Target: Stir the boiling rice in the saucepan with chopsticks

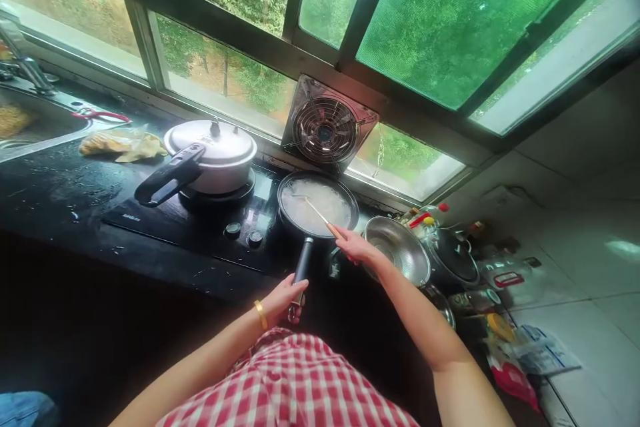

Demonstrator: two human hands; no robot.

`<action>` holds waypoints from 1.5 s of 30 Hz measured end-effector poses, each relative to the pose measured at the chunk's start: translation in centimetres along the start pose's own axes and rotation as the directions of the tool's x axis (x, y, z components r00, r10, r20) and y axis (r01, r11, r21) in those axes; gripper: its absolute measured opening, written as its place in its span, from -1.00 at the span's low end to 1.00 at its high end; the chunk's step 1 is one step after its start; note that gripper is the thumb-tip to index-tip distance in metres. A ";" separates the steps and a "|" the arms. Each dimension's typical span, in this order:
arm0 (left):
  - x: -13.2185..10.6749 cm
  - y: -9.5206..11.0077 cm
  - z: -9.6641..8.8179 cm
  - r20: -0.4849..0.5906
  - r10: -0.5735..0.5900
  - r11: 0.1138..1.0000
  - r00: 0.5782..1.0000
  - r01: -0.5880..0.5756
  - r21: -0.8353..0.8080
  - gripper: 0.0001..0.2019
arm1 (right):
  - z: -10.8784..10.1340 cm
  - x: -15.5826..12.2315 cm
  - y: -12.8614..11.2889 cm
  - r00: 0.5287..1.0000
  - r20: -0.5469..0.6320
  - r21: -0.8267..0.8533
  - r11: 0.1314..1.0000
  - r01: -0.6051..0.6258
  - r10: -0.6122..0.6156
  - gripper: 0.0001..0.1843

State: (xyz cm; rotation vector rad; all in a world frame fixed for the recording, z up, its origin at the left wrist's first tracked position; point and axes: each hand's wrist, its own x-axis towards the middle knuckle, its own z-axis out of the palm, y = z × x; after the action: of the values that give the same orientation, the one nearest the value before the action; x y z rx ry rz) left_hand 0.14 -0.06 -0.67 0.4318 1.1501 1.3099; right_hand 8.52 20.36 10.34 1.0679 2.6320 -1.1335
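1. We start at the left hand (287,300). It is curled shut round the far end of the pan handle (303,260), and a gold bangle sits on the wrist.
2. The right hand (353,247) pinches the chopsticks (316,211) near their top, with the tips down in the pale food (337,203).
3. The pan (281,208) sits on the stove (165,217), on its right burner, just below the window fan (325,127).
4. We judge the pan rigid and front-heavy with that wet load. The long handle is the sensible hold, well back from the rim.
5. The chopsticks look light and thin, and probably slick when damp.
6. We can't tell whether the food is rice or noodles.
7. The pressure cooker (213,150) is on the left burner and the steel bowl (397,250) is just beside the right hand. The clutter beyond them is too blurred to read.
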 end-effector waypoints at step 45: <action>-0.3 0.3 0.1 -0.022 -0.039 0.999 0.999 0.039 0.016 -0.46 | -3.4 -3.6 6.3 0.950 -0.119 0.380 0.897 -0.227 0.290 -0.53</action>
State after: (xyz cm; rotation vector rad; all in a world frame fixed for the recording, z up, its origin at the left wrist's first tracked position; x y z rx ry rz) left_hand 0.09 -0.19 -0.31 0.4060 1.1824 1.2751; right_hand 15.80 23.60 10.12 1.5977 2.3453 -1.5614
